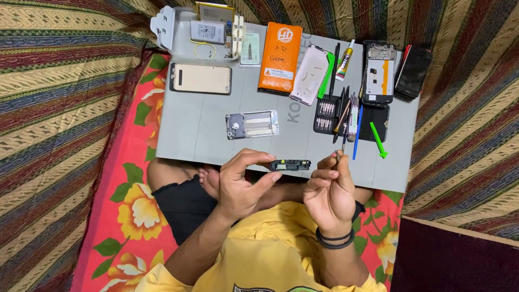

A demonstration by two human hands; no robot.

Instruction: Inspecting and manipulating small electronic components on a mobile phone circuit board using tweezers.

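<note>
The left hand point(238, 186) pinches a small black phone part point(290, 165) above the bench's point(200, 135) near edge; the right hand point(327, 197) grips a thin tool point(339, 156). Steady both wrists and work gently.

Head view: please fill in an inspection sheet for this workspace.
Surface: grey board resting on the person's lap, over a floral cloth.
Job's things: small black phone part, pinched by the left hand; thin tool gripped in the right hand.
Clutter: silver phone frame, phone lying flat, orange packet, glue tube, black bit case, green pry tool, more phone bodies at the far right.
Grippers: both hands busy, close together at the board's near edge.
Cables: thin yellow wire loop by the battery.
Surroundings: striped cloth all round.
</note>
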